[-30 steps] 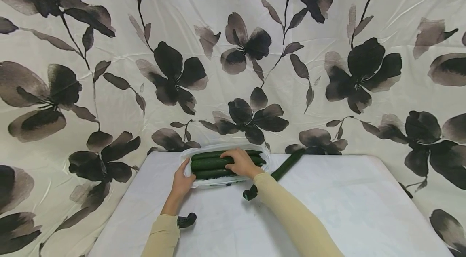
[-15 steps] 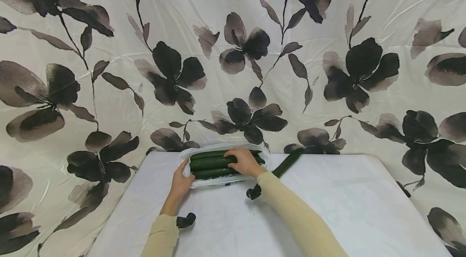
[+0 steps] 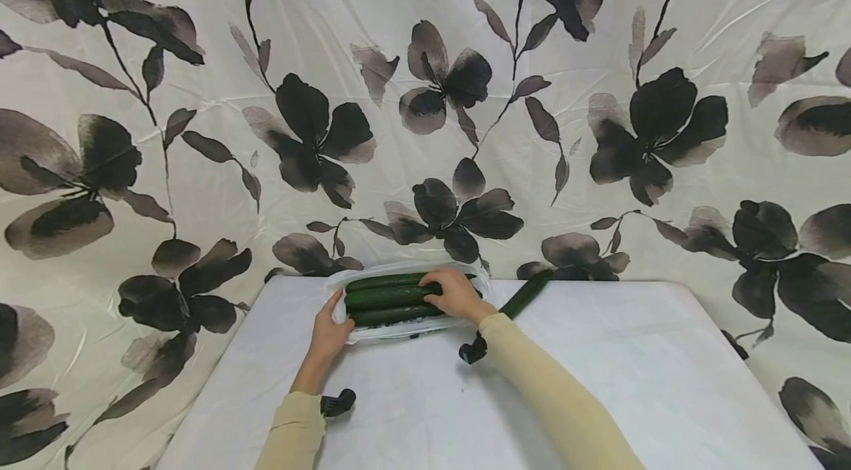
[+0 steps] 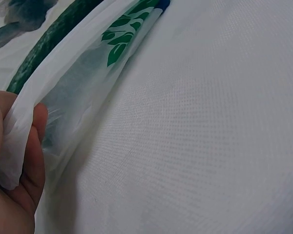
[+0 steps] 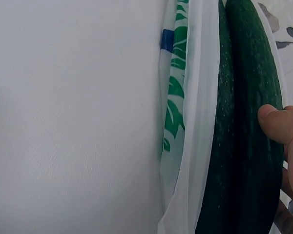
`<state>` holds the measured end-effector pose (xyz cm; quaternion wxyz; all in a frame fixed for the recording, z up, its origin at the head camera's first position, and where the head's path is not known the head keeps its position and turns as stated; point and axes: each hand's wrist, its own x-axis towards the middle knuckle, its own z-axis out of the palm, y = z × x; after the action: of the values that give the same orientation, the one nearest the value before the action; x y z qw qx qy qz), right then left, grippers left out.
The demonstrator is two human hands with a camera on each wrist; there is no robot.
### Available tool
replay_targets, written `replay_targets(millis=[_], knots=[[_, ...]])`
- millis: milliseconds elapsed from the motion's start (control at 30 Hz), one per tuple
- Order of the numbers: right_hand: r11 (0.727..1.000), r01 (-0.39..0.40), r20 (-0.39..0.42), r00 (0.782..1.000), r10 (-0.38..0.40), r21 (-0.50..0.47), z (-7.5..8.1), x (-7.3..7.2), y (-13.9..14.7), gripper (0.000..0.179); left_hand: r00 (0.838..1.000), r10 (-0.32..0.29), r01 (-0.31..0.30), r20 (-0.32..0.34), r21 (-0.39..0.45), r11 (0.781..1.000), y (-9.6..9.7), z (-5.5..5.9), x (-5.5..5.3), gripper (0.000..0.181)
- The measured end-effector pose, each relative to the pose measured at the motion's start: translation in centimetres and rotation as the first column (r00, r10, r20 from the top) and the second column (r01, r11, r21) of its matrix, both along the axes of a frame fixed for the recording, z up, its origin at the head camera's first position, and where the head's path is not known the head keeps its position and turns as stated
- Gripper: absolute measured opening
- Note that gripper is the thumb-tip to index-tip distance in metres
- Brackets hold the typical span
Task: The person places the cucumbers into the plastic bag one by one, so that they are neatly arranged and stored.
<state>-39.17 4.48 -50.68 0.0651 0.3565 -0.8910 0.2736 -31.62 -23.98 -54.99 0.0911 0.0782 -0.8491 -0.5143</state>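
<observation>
Several long dark green cucumbers (image 3: 382, 298) lie side by side in a white plastic bag (image 3: 382, 332) with a green leaf print, at the table's far edge. At the bag's left end, my left hand (image 3: 329, 337) pinches the plastic edge; in the left wrist view the thin film (image 4: 83, 83) passes between thumb and fingers. My right hand (image 3: 459, 295) reaches over the right half of the bag and grips a cucumber (image 5: 256, 68). Its thumb (image 5: 271, 119) presses the near side in the right wrist view, while the fingers go round the far side, partly hidden.
One more cucumber (image 3: 528, 294) lies slantwise outside the bag, right of it, partly behind the right sleeve (image 3: 525, 363). A white cloth covers the table (image 3: 638, 359). Behind its far edge hangs a floral curtain (image 3: 558, 182). Black wrist devices sit at both cuffs.
My right hand has slid a little to the right along the cucumbers. The left hand keeps its place at the bag's left end, and the cucumbers stay in the bag.
</observation>
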Motion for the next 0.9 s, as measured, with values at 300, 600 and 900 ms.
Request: replay_targets(millis=[300, 600, 900], knots=[[0.999, -0.02, -0.043, 0.999, 0.018, -0.044, 0.0, -0.1, 1.4, 0.023, 1.0, 0.012, -0.012, -0.006, -0.004, 1.0, 0.3, 0.2, 0.3, 0.08], [1.0, -0.014, -0.012, 1.0, 0.014, -0.015, 0.0, -0.6, 2.8, 0.022, 0.999, 0.024, -0.024, 0.024, -0.008, 1.0, 0.2, 0.3, 0.3, 0.079], [0.998, 0.064, 0.07, 0.995, -0.064, 0.003, 0.1, -0.3, 5.0, 0.019, 0.999, 0.011, -0.011, 0.036, 0.007, 1.0, 0.3, 0.1, 0.2, 0.08]])
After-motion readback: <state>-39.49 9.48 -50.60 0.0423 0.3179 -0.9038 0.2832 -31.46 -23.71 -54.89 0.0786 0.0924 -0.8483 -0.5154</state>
